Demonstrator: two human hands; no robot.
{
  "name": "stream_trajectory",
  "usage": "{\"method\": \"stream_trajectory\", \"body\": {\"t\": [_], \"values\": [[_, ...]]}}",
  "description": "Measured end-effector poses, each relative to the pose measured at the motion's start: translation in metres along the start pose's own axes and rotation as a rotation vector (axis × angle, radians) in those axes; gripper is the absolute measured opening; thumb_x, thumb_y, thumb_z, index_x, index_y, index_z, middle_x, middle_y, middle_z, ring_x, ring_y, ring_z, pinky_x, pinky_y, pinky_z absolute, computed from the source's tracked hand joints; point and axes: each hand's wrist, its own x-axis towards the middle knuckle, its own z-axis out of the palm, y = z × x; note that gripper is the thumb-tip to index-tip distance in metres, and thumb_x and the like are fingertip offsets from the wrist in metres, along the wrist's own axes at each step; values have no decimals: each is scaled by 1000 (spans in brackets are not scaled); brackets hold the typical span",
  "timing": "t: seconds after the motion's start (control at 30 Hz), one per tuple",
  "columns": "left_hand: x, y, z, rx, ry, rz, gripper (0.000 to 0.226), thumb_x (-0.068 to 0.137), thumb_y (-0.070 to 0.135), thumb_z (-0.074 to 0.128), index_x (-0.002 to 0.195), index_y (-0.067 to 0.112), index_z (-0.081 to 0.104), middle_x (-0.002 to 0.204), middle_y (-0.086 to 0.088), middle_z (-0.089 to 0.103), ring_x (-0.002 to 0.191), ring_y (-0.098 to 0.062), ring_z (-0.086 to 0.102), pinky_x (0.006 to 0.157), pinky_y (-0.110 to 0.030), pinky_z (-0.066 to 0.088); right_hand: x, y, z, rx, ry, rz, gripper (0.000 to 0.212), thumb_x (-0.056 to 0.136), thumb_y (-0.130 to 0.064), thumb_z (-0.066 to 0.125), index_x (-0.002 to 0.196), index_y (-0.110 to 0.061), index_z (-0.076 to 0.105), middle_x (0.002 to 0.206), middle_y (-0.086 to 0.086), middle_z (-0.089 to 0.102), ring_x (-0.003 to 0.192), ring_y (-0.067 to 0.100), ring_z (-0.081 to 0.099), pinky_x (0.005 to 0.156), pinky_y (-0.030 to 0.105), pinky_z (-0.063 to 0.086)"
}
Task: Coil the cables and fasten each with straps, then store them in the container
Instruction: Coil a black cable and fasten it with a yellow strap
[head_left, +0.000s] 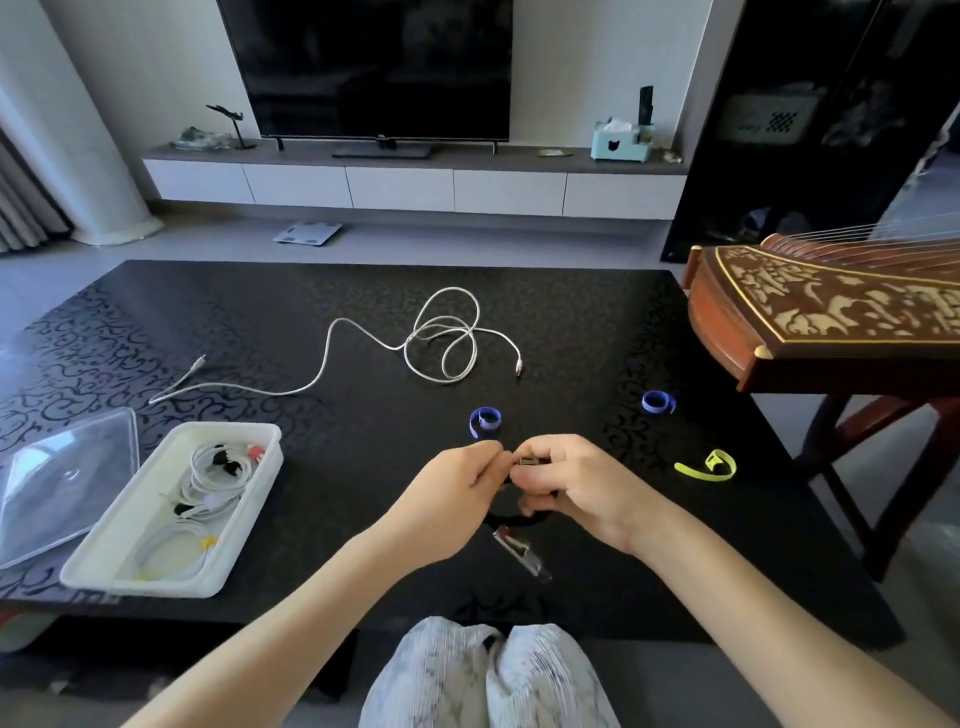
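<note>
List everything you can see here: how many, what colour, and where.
black cable: one, black, held in both hands above the table's near side
white cable: one, white, loose mid-table
blue straps: two, blue, one just beyond the hands, the other further right
yellow strap: one, yellow-green, right of the hands
container: one, white, near left, holding coiled white cables
lid: one, clear, left of the container
table: one, black, patterned
television: one, black, far wall
stringed instrument: one, brown and gold, right edge
left hand: pinches the black cable
right hand: grips the black cable
</note>
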Motion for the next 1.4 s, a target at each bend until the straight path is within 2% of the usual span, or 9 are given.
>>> {"method": "stream_trajectory", "body": {"t": [0.17,0.33,0.47,0.57,0.7,0.97,1.07,1.2,1.4], "values": [[6,-12,0,1,-59,-22,34,99,23,44,67,11,50,67,-4,54,61,-10,43,59,-24,35,1,10,0,-44,2,15,14,91,-4,55,97,6,63,74,5,61,65,15,50,69,26,43],[-2,-22,15,-149,-28,-50,34,95,15,51,61,15,53,55,13,53,53,-2,43,55,-14,33,-6,21,-5,-210,6,19,31,84,-34,66,99,-8,72,97,10,72,99,22,66,96,28,49],[-3,-29,37,-36,-48,19,34,97,22,49,64,11,44,56,7,40,52,-8,34,52,-20,30,-11,41,-4,122,96,198,34,82,-38,63,87,-6,73,89,12,72,91,26,67,96,43,50],[1,-37,36,47,24,24,34,97,22,48,68,5,44,59,3,43,54,-9,38,54,-21,31,-10,56,-26,376,433,258,23,93,-19,57,96,3,66,88,19,72,88,30,70,83,44,57],[11,-57,17,-82,172,-141,35,96,20,49,63,12,48,58,4,48,54,-5,41,55,-18,33,-6,84,-59,-535,767,90,13,89,-15,60,84,-11,71,81,-2,71,80,17,65,74,31,53],[24,-51,16,-197,259,-278,37,99,25,43,65,12,51,61,-7,43,54,-16,35,51,-25,27,36,116,-68,-1436,582,-164,26,56,-18,89,57,-13,64,55,-2,57,57,20,50,47,32,41],[26,-49,17,-217,285,-293,37,99,26,42,67,10,52,59,-6,43,52,-14,35,49,-24,27,32,103,-60,-1103,651,-126,21,81,-16,72,63,-14,61,59,-5,59,64,15,51,56,27,41],[25,-42,24,-235,371,-296,37,99,23,42,73,0,54,56,4,43,53,-11,35,50,-20,29,5,63,-30,-203,393,5,22,92,-23,60,74,-11,67,58,-4,60,50,9,41,51,16,35],[15,-21,41,64,529,21,41,98,25,37,65,1,41,54,-9,43,50,-14,30,49,-26,28,-16,22,4,-11,405,49,25,88,-15,63,68,-2,65,50,-1,46,51,15,31,48,20,25]]}}
